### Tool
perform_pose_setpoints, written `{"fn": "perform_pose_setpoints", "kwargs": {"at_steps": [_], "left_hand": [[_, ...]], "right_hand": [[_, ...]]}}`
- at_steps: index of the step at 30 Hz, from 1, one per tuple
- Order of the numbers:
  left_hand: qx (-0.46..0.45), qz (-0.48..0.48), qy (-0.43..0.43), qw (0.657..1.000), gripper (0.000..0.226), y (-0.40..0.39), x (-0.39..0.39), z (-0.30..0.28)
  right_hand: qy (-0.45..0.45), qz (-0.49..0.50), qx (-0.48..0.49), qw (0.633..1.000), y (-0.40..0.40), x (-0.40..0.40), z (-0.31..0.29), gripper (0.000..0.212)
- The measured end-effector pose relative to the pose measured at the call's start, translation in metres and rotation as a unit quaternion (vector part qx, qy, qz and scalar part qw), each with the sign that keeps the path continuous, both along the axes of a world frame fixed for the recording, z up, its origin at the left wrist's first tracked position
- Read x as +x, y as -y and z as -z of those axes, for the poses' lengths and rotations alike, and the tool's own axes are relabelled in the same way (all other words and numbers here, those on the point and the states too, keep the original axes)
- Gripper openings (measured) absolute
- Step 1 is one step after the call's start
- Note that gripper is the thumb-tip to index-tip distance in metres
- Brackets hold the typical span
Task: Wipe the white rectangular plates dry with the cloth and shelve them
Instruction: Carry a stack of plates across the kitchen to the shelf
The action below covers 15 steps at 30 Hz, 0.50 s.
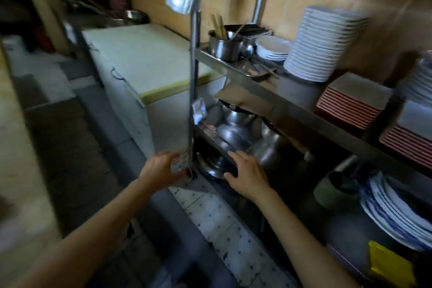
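A tall stack of white rectangular plates (327, 44) stands on the upper steel shelf (257, 82) at the right. Two lower stacks with red-striped sides (350, 107) (409, 145) sit further right on the same shelf. A yellow cloth (388, 262) lies at the bottom right. My left hand (161, 166) reaches to the rack's corner post (193, 91), with its fingers on a small checked piece (179, 162). My right hand (247, 175) lies flat with straight fingers at the edge of the lower shelf, in front of steel pots (233, 128). Neither hand holds a plate.
A steel pot of chopsticks (224, 44) and round white plates (273, 50) stand at the upper shelf's left end. Blue-rimmed plates (397, 215) and a dark bowl (336, 192) lie low on the right. A white chest freezer (145, 61) stands left of the rack. Dotted floor tiles (222, 222) show below.
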State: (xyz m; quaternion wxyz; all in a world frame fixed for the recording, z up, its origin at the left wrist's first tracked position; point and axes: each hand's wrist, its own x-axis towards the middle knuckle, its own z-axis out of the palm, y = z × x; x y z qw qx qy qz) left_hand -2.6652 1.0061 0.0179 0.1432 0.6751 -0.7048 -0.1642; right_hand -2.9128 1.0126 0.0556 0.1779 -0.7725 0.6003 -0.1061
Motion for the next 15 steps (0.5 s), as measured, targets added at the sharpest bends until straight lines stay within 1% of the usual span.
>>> {"fn": "perform_pose_setpoints", "kwargs": {"at_steps": [3,6,10,15], "left_hand": [[0.025,-0.059,0.007,0.998,0.066,-0.045,0.029,0.004],[0.02,-0.112,0.003,0.993,0.068,-0.087,0.061,0.006],[-0.013,-0.173,-0.008,0.985,0.064,-0.143,0.099,0.005],[0.007,-0.233,0.004,0.972,0.063,-0.212,0.144,0.007]], "right_hand": [[0.009,-0.06,0.015,0.998,-0.017,0.033,0.005,0.067],[0.001,-0.11,0.007,0.994,-0.038,0.065,0.006,0.066],[-0.018,-0.174,-0.019,0.984,-0.068,0.11,0.007,0.064],[-0.019,-0.239,-0.014,0.971,-0.111,0.17,0.009,0.065]]}}
